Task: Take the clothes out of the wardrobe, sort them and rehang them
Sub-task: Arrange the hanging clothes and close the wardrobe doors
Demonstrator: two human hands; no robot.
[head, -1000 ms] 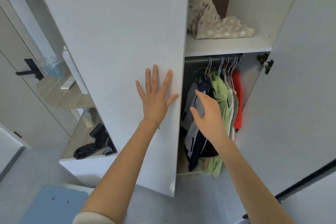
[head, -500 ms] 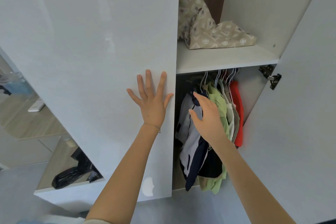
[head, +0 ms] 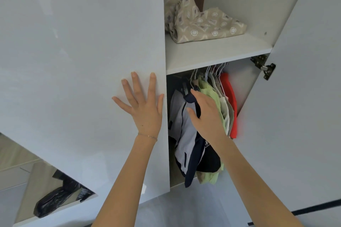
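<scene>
The wardrobe stands open on its right half. My left hand [head: 143, 106] lies flat with spread fingers on the left door [head: 83, 61]. Several garments hang on white hangers [head: 212, 72] under the shelf: a navy and pale grey jacket [head: 184, 138] at the left, a light green shirt [head: 210, 92], cream pieces [head: 227, 110] and a red top [head: 230, 101] at the right. My right hand [head: 204, 114] reaches in and touches the jacket near its shoulder, fingers loosely bent. I cannot tell if it grips the cloth.
A white shelf [head: 212, 55] above the rail holds folded beige patterned bedding [head: 203, 22]. The right door [head: 304, 97] stands open, hinge [head: 265, 68] showing. At the lower left an open side shelf [head: 27, 180] carries a black plastic bag [head: 59, 197].
The view has moved closer to the wardrobe and tilted up. My right hand has gone further in, onto the navy and grey jacket. My left hand stays flat on the door.
</scene>
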